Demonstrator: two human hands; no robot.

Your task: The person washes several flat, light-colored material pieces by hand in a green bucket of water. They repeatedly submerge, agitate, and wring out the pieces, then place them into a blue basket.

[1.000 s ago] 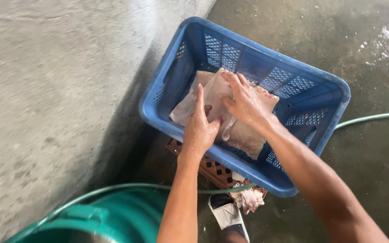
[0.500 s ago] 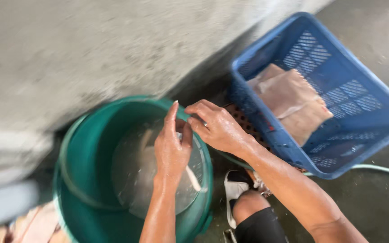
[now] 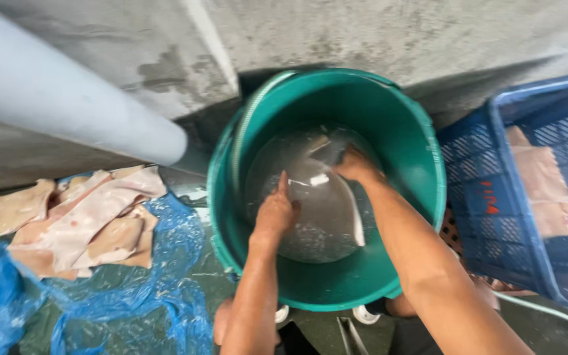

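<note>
One green bucket [image 3: 402,217] sits at centre frame, holding water, and both your hands are down inside it. Your left hand [image 3: 275,212], at about 7 o'clock in the bucket, has its fingers close together and pointing up toward 12, laid against one pale sheet [image 3: 327,197] under the water; whether they grip it, you cannot tell from this view. Your right hand [image 3: 356,165], at about 1 o'clock in the bucket, has its fingers curled on the sheet's upper edge. One green hose [image 3: 243,131] runs over the rim at 10 o'clock. At 3 o'clock, just beside the bucket, stands one blue basket [image 3: 488,164] with pale pieces [image 3: 544,190] stacked in it; the count is unclear. At 9 o'clock, well apart, a heap of pale slabs [image 3: 80,220], at least four, lies on blue plastic sheeting [image 3: 165,283]. One grey pipe [image 3: 67,98] slants in from 10 o'clock.
</note>
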